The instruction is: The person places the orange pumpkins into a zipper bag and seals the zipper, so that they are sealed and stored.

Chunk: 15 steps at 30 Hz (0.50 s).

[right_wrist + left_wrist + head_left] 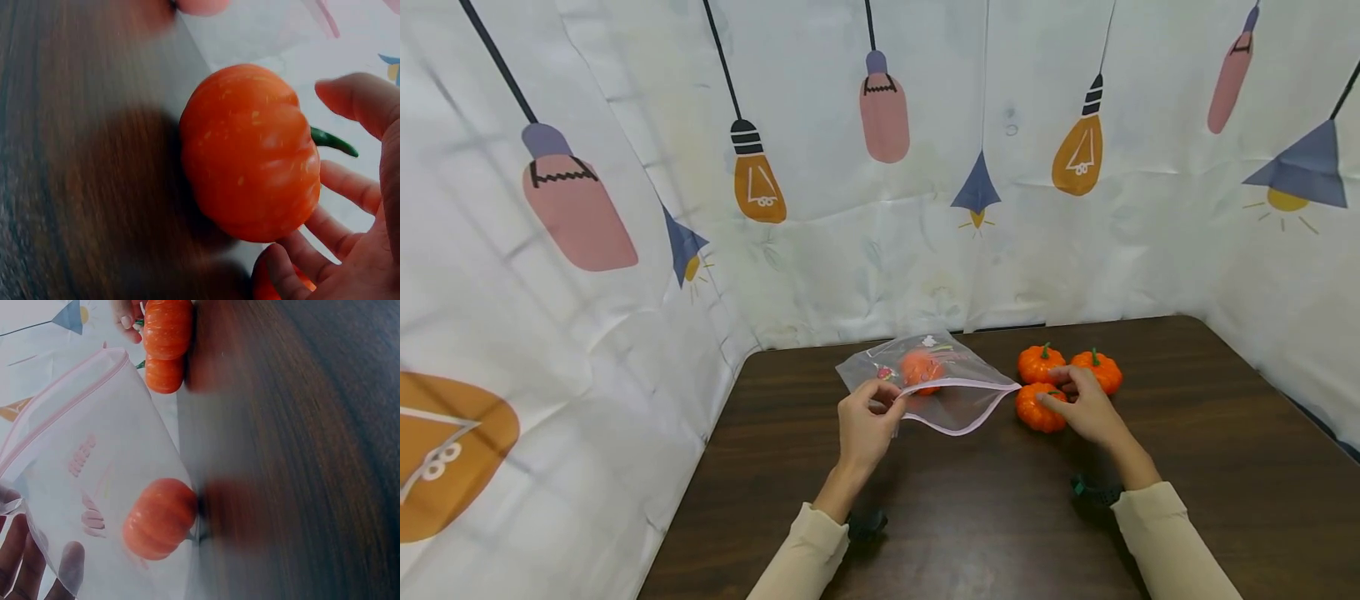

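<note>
My left hand point(867, 425) pinches the rim of a clear zip bag point(958, 407) with a pinkish seal, whose mouth gapes toward me. Inside the bag lies one small orange pumpkin point(921, 367), seen through the plastic. To the right of the bag my right hand point(1088, 410) reaches over the nearest loose pumpkin point(1036, 415). In the right wrist view its thumb stands apart from this pumpkin point(250, 153), and the spread fingers lie behind it, around the green stem. Two more pumpkins, one at the back left point(1040, 362) and one at the right point(1105, 372), sit close beside it.
Everything rests on a dark brown wooden table point(970, 517). A pale curtain point(880, 250) printed with lamps and bulbs hangs behind the table and along its left side. Dark bands sit on both wrists, the right one point(1097, 492) near the sleeve.
</note>
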{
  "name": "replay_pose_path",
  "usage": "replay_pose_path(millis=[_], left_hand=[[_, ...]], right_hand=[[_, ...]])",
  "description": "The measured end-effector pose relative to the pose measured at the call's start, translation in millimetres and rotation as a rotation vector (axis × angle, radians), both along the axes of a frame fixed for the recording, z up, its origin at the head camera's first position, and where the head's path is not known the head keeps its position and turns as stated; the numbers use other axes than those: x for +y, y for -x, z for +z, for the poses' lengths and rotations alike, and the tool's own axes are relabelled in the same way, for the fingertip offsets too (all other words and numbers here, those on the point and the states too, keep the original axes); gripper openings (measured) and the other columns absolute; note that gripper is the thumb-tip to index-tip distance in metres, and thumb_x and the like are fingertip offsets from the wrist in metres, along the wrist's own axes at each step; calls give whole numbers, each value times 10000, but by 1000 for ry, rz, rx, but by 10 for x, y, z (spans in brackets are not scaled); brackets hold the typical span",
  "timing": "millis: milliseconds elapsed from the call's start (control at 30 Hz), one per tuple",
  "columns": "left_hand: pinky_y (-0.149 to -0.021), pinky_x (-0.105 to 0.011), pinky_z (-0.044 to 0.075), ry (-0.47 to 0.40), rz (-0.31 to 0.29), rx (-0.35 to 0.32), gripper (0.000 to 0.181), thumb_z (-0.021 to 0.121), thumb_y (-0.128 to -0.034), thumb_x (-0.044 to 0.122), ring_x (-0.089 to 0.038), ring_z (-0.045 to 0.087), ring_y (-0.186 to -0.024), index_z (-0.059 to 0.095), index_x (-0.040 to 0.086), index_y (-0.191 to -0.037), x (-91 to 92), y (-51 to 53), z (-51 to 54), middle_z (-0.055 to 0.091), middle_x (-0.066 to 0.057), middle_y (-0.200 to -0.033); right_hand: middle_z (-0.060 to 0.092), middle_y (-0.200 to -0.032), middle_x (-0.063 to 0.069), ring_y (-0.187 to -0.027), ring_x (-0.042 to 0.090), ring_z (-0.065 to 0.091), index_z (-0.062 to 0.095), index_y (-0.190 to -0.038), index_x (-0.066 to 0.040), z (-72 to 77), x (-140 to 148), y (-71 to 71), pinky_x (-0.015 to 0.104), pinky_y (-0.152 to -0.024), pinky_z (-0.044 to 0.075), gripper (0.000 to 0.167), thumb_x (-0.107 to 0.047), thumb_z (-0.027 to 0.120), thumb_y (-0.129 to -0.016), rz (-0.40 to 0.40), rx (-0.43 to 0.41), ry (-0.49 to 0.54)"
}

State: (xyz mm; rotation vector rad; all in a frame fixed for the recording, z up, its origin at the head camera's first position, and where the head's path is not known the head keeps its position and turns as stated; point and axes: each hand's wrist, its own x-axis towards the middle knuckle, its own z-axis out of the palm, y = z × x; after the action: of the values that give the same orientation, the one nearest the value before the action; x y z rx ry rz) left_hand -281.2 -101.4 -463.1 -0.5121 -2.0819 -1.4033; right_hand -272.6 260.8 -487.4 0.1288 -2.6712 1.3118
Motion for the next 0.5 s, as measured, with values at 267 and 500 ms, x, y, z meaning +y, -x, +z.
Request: replay_pose_path(millis=[267,500], left_hand=[[-598,-260,592,-1,7,3,94,791,-802,45,-108,661,-692,717,98,-823,-4,8,-20,704,-18,-789],[-603,-302,600,-11,-6,-10,79,789,-806,55,-118,660,-700,723,86,-834,-11,13,-15,706,-19,-803]], right_hand=[[431,-1395,247,-1162,390,519,494,-1375,7,-61,55,3,498,-957,474,631,-388,724,-939,29,-20,-43],[379,-1417,284,-1237,447,470,432,-1410,-7,-136,71,16,641,-1036,423,765,-413,792,-871,91,-67,-69]])
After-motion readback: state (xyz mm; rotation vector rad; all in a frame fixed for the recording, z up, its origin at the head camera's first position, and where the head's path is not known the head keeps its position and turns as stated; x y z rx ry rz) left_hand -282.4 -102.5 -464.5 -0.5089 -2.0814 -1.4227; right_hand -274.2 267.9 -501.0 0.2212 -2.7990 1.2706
